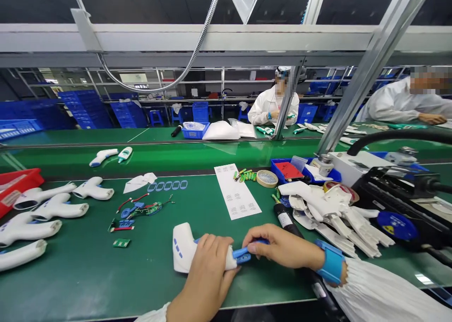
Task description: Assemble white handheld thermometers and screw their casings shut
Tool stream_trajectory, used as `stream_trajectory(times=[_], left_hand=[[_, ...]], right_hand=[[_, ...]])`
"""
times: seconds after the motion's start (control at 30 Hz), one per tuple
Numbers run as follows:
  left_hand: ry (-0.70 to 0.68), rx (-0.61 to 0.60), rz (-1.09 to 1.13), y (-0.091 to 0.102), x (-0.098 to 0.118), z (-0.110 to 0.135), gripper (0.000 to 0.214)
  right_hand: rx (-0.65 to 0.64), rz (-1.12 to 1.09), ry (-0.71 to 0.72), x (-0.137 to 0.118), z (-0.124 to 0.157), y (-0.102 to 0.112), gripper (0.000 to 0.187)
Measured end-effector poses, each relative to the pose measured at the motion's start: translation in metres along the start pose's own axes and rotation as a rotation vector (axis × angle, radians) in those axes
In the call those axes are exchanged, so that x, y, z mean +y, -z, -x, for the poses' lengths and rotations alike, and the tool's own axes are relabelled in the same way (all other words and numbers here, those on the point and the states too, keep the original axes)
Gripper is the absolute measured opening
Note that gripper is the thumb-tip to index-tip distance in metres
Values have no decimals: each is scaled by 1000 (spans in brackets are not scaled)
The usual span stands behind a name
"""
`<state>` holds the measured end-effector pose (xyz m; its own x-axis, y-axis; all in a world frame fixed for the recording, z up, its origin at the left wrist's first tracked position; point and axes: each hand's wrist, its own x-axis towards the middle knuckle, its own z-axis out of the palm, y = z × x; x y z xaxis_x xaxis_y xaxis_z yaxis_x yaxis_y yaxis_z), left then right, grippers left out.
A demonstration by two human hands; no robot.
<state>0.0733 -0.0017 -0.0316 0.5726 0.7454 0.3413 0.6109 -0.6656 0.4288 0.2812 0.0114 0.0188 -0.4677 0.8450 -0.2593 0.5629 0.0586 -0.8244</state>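
Note:
A white infrared thermometer gun [182,250] with blue buttons lies on the green bench, its head to the left and its handle end to the right. My left hand [210,268] is wrapped over its handle, pressing it to the surface. Two narrow blue plastic pieces [243,257] stick out of the handle end. With thumb and fingers closed, my right hand [282,247] pinches the upper blue strip at that end. The fingers partly cover the strip, so how far it sits inside the handle is hidden. A blue wrist strap [331,261] circles my right wrist.
Several white thermometer guns [56,206] lie at left by a red bin [21,185]. Circuit boards with wires [141,211], blue frames [167,185], a printed sheet [238,197] and green batteries [245,175] lie ahead. White shell halves [332,213] and a black electric screwdriver [285,218] are at right. Two co-workers sit opposite.

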Motion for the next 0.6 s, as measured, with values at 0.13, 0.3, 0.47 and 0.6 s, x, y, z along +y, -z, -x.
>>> stream_trajectory(times=[0.13,0.3,0.47,0.6], left_hand=[[-15,-118,-49,4,0,-5,34],[87,-330,-109,6,-3,-18,35],[181,-225,-156,-4,-9,-21,54],[223,-248,-114,-3,-9,-22,41]], right_hand=[[-122,-13,-23,-2,-11,-4,16],[-99,87,-59,-3,-27,-17,16],[27,320,-4,-5,-36,-18,18],[36,444,-52,-7,-43,-18,20]])
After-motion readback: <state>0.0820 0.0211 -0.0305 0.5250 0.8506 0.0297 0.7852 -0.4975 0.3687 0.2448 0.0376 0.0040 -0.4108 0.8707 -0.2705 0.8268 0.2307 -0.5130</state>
